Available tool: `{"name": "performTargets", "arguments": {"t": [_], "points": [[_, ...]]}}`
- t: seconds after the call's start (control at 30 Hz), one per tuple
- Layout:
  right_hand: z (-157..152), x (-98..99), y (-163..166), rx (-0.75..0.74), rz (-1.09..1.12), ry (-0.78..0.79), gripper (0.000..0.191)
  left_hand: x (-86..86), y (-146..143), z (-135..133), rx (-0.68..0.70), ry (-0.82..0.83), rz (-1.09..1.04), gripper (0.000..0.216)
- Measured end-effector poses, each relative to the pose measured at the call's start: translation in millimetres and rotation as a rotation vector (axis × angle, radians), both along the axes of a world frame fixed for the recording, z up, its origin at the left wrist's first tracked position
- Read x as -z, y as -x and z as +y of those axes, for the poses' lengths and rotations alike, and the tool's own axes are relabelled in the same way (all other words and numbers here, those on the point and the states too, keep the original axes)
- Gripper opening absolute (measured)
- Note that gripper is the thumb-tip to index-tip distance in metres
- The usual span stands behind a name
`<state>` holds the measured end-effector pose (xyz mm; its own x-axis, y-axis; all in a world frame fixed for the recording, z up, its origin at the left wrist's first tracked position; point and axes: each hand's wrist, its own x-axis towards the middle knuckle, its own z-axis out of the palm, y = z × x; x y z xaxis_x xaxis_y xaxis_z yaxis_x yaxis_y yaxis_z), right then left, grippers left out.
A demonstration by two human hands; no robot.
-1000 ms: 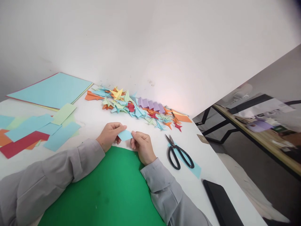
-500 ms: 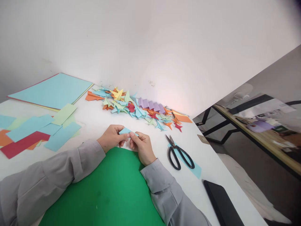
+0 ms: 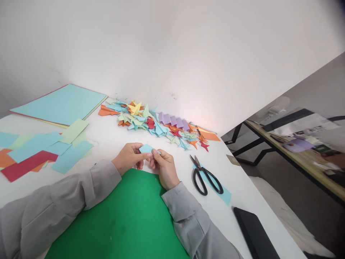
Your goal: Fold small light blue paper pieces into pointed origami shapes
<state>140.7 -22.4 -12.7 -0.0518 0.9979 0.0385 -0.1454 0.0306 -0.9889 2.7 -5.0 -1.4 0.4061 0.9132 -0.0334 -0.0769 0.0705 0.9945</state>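
A small light-blue paper piece [image 3: 147,148] is pinched between both hands just above the far edge of a green mat [image 3: 124,216]. My left hand [image 3: 129,157] grips its left end with thumb and fingers closed. My right hand [image 3: 164,167] pinches the right end, fingers curled. Both wrists rest near the mat, in grey sleeves. The paper looks folded over and partly hidden by my fingertips.
Black scissors [image 3: 206,177] lie on a blue strip right of my hands. A heap of folded coloured paper shapes [image 3: 159,126] runs along the wall. Cut paper strips [image 3: 40,153] and a stack of large sheets [image 3: 60,104] lie left. A black flat object [image 3: 254,233] sits near the table's right edge.
The blue piece, held flat and wider a second ago, now looks narrower and folded, and my two hands have drawn closer together.
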Motion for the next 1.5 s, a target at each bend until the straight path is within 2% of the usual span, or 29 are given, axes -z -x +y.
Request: {"name": "performTargets", "arguments": {"t": [0.17, 0.37, 0.47, 0.7, 0.87, 1.07, 1.27, 1.5], "points": [[-0.7, -1.5, -1.5, -0.026, -0.005, 0.007, 0.027, -2.9, 0.5, -1.7, 0.006, -0.006, -0.015, 0.025], [-3.5, -1.5, -3.1, -0.116, -0.078, 0.078, 0.022, 4.8, 0.0, 2.6, -0.108, 0.063, -0.147, 0.027], [-4.4, -1.0, -2.2, -0.176, -0.125, 0.083, 0.026, 4.5, -0.5, 2.9, -0.065, 0.047, -0.105, 0.029], [-4.0, -2.1, -1.1, -0.218, -0.207, -0.028, 0.034, -0.3, -1.3, -0.3, -0.037, 0.004, 0.011, 0.032], [-4.1, -1.3, -0.5, -0.211, -0.256, -0.036, 0.037, 2.3, -1.6, 0.9, -0.003, -0.018, 0.002, 0.034], [-3.7, -1.1, 0.1, -0.152, -0.289, 0.013, 0.043, 1.0, -2.1, 0.8, -0.059, 0.075, -0.066, 0.037], [-3.8, -2.1, -0.5, -0.205, -0.237, 0.01, 0.041, -0.9, -2.0, 0.5, -0.151, 0.099, -0.112, 0.035], [-2.8, -2.1, -2.0, -0.183, -0.176, 0.085, 0.043, -0.5, -2.7, 1.4, -0.133, 0.136, -0.134, 0.032]]}}
